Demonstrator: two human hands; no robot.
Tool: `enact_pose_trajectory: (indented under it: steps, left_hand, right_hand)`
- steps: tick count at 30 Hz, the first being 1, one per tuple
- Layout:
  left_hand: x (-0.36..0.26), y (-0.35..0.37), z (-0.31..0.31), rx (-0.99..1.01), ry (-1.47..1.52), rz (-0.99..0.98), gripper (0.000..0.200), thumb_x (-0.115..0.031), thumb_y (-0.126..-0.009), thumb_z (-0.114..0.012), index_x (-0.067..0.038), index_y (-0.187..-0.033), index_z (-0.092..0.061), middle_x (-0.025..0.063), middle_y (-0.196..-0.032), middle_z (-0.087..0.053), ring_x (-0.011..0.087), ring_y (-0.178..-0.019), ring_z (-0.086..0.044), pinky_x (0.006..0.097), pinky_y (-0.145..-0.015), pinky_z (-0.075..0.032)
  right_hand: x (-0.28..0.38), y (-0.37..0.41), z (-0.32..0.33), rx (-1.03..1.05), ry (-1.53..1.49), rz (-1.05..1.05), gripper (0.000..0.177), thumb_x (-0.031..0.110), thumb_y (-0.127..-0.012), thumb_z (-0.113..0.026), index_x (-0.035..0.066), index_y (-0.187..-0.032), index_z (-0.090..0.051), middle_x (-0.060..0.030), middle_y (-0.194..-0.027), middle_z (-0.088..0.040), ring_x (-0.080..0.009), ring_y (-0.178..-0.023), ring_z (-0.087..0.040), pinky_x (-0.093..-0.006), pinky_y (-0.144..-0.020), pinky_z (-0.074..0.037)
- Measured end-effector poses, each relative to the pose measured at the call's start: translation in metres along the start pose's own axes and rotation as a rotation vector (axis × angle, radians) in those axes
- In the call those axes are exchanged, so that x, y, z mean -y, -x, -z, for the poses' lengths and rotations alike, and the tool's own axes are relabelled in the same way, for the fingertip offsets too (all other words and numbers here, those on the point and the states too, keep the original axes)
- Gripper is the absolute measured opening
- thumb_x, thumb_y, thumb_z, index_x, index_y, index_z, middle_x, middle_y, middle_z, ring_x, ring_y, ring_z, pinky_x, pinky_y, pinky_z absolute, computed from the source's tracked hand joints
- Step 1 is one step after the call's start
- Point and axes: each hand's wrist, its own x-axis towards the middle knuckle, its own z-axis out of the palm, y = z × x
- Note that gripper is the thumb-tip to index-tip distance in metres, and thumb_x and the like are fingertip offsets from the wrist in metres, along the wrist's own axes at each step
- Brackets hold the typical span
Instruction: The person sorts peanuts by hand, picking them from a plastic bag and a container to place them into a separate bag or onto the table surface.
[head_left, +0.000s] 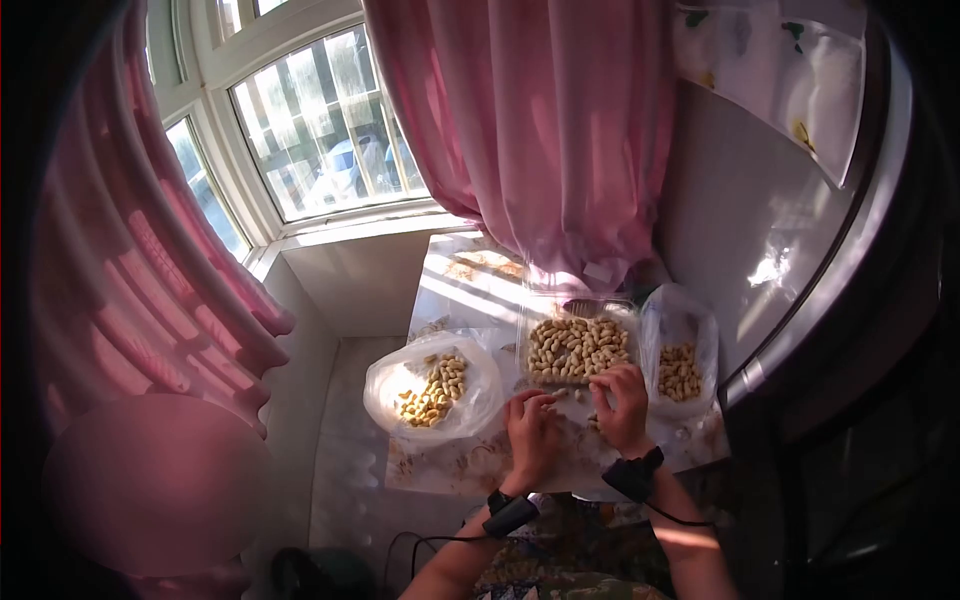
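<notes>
A clear plastic tray [522, 362] full of unshelled peanuts [575, 345] sits on the small table in front of me. My right hand [624, 408] is at the tray's front right corner, thumb and fingers pinched together; what lies between them is hidden. To its left, my left hand [532, 432] hovers low by the table's front part with fingers curled in, their contents too small to make out. A few loose peanuts [578, 396] lie between the hands. An opened white plastic bag [480, 400] at left and another plastic bag [700, 335] at right both hold peanuts.
The table [440, 472] has a marble-patterned top. Pink curtains [530, 130] hang behind it and at left, beside a window [325, 130]. A light panel [745, 220] stands close on the right. Dark bands with cables [512, 515] circle both wrists.
</notes>
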Motion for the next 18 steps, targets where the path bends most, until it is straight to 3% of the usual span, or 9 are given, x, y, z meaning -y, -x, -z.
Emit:
enact_pose_trajectory:
  steps: [3,10,12,18]
  left_hand:
    - [-0.003,-0.001,0.000,-0.039,0.071,0.087,0.023,-0.003,-0.088,-0.067,-0.007,-0.112,-0.068,0.0176,-0.125,-0.061,0.0376,-0.118,-0.056,0.0473,-0.102,-0.045]
    - [-0.002,-0.001,0.002,-0.028,0.086,0.100,0.025,0.000,-0.087,-0.068,-0.006,-0.112,-0.068,0.0169,-0.125,-0.061,0.0382,-0.118,-0.056,0.0465,-0.102,-0.046]
    - [-0.001,-0.002,0.002,-0.025,-0.026,0.028,0.023,0.001,-0.090,-0.069,-0.005,-0.112,-0.068,0.0150,-0.128,-0.058,0.0341,-0.117,-0.058,0.0397,-0.093,-0.054]
    - [0.000,-0.001,0.002,-0.020,0.010,0.035,0.022,0.001,-0.087,-0.070,-0.005,-0.108,-0.069,0.0155,-0.127,-0.060,0.0354,-0.116,-0.058,0.0421,-0.094,-0.052]
  right_hand:
    - [0.004,0.021,-0.013,0.302,-0.134,0.090,0.019,0.005,-0.086,-0.073,0.009,-0.105,-0.072,-0.0080,-0.105,-0.070,-0.0291,-0.107,-0.063,-0.0434,-0.095,-0.050]
    - [0.010,0.025,-0.027,0.394,-0.020,0.099,0.027,0.007,-0.093,-0.063,0.006,-0.120,-0.070,-0.0079,-0.121,-0.069,-0.0280,-0.117,-0.062,-0.0419,-0.101,-0.048]
    - [0.008,0.028,-0.033,0.382,0.082,0.170,0.031,0.009,-0.094,-0.060,0.005,-0.123,-0.070,-0.0088,-0.124,-0.069,-0.0281,-0.119,-0.062,-0.0421,-0.102,-0.048]
    - [0.002,0.034,-0.040,0.411,0.110,0.047,0.026,0.010,-0.091,-0.066,0.007,-0.116,-0.073,-0.0082,-0.117,-0.069,-0.0292,-0.114,-0.063,-0.0433,-0.099,-0.049]
